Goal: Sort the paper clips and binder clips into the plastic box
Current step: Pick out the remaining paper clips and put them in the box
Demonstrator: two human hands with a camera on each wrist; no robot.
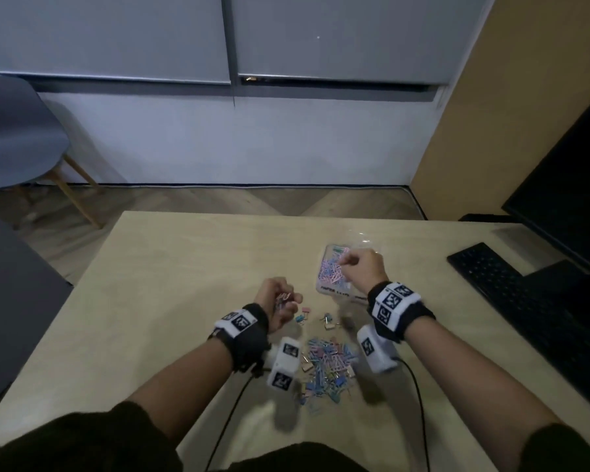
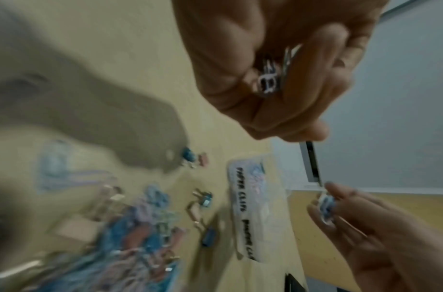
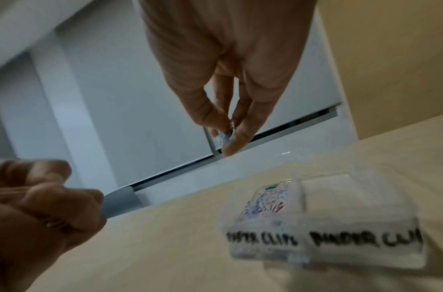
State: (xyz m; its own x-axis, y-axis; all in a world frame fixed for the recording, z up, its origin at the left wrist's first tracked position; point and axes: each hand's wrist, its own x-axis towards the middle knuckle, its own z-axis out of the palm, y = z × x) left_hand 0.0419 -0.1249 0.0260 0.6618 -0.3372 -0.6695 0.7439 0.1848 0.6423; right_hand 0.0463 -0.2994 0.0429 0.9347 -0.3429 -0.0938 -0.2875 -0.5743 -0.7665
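A clear plastic box point(image 1: 332, 291) stands on the table, lettered PAPER CLIPS and BINDER CLIPS on its front wall point(image 3: 323, 243). Its left compartment holds pink and blue paper clips point(image 1: 331, 270); the right one looks bare. My right hand point(image 1: 346, 264) hovers over the box and pinches a small blue clip point(image 3: 225, 136) between thumb and fingertips; its kind is unclear. My left hand point(image 1: 286, 298), left of the box, grips a small bunch of clips point(image 2: 268, 79) in curled fingers. A mixed pile of clips point(image 1: 327, 366) lies near the front edge, between my wrists.
A few loose binder clips point(image 1: 327, 321) lie between the pile and the box. A black keyboard point(image 1: 511, 301) and a monitor point(image 1: 566, 185) take up the right side. Cables point(image 1: 419, 403) trail from the wrist cameras. A blue chair point(image 1: 17, 137) stands beyond the table's left edge.
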